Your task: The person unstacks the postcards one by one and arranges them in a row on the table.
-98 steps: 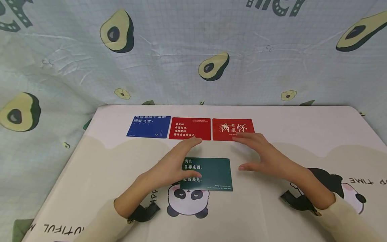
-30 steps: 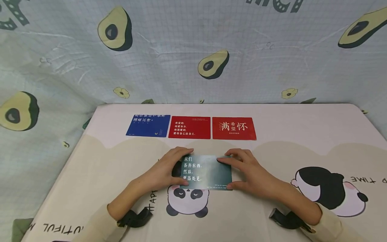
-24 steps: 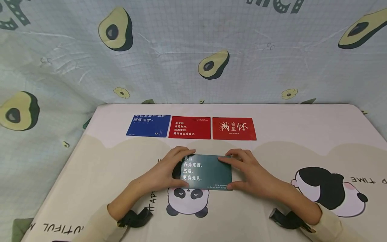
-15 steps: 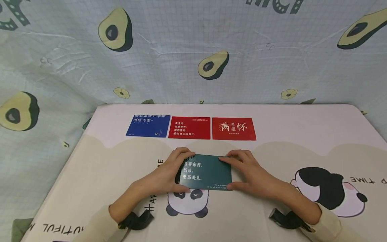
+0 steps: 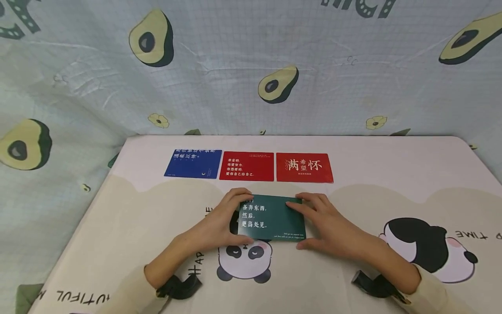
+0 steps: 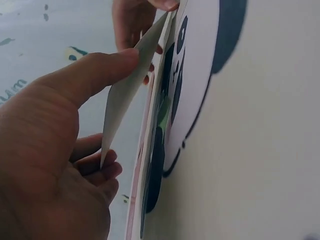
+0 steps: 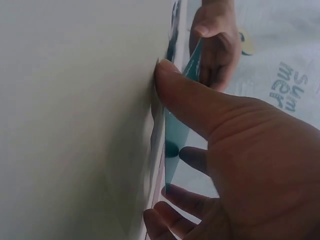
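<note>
A dark green postcard [image 5: 274,218] with white lettering is at the middle of the table, its left side raised. My left hand [image 5: 225,220] grips its left end by the near and far edges. In the left wrist view, the postcard's pale underside [image 6: 122,100] faces the camera, with the thumb on one edge and fingers on the opposite one. My right hand [image 5: 325,222] is spread at the right end. In the right wrist view, its thumb [image 7: 170,72] is down by the tabletop, and a fingertip [image 7: 167,189] meets the green card's corner.
Behind the green card lie a blue postcard [image 5: 193,164], a red postcard [image 5: 247,166] and another red postcard [image 5: 304,168] in a row. The table mat [image 5: 313,279] has printed pandas. An avocado-patterned cloth [image 5: 219,52] hangs behind the table.
Both hands have come in to the green postcard from apart. Its left side has risen, and the card has shifted slightly away from me and right. The right hand has barely moved lately.
</note>
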Demonstrator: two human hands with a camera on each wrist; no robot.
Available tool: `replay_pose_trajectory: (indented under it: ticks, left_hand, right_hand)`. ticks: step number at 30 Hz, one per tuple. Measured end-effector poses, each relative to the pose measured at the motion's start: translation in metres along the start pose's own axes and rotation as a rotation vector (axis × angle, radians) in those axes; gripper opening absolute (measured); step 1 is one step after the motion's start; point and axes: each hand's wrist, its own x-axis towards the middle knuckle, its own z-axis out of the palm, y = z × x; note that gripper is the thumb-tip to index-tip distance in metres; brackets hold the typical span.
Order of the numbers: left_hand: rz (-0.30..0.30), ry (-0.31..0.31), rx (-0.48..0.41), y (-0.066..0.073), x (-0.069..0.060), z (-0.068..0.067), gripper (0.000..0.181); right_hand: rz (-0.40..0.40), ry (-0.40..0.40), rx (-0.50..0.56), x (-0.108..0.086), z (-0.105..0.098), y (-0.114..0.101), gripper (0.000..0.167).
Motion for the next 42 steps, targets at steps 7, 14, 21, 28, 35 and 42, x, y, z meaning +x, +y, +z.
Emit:
replay_pose_trajectory:
  ticks: [7,14,21,28,35,42]
  left_hand:
    - [0.013,0.029,0.010,0.013,0.011,0.001,0.084]
    - [0.094,0.042,0.004,0.022,0.029,-0.002,0.078]
    - [0.131,0.030,0.020,0.029,0.056,-0.003,0.085]
    - [0.134,0.041,0.008,0.036,0.077,-0.001,0.089]
    - [0.119,0.052,-0.010,0.043,0.095,0.006,0.091]
    - [0.119,0.071,0.029,0.051,0.106,0.016,0.094]
  right_hand:
    - [0.020,0.043,-0.026,-0.005,-0.014,0.007,0.090]
    - [-0.034,0.103,0.037,-0.011,-0.033,0.026,0.086]
    - [-0.059,0.172,0.031,-0.017,-0.050,0.045,0.082]
    - [-0.053,0.197,0.039,-0.022,-0.067,0.059,0.077]
    - [-0.051,0.211,0.042,-0.026,-0.075,0.081,0.080]
    - [-0.077,0.222,0.079,-0.033,-0.084,0.095,0.081]
